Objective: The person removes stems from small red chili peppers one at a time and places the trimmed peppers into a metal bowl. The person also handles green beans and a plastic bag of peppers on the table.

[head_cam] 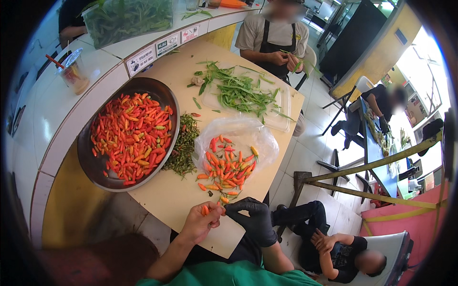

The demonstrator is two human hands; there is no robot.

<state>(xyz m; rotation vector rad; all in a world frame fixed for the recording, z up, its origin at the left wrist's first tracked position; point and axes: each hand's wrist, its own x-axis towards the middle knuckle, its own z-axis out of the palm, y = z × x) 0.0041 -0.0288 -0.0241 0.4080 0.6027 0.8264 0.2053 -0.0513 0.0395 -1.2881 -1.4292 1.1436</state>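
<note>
My bare left hand [203,221] holds a few small red-orange chili peppers [205,210] near the front of a wooden-looking table [222,234]. Close against its fingertips, my right hand [253,217] in a black glove pinches at the end of a chili. Just beyond both hands, chilies with stems [229,168] lie on and beside a crumpled clear plastic bag [263,134]. A large round metal pan [174,103] full of stemless-looking chilies stands to the left. Between pan and bag is a heap of green stems [186,143].
A plastic lid or tray [285,103] with green leaves lies at the table's far side, where a co-worker [279,43] handles leaves. A tiled counter [96,64] curves along the left, bearing a drink cup [74,73] and a clear leaf-filled tub [130,23]. Another person [332,243] sits at right.
</note>
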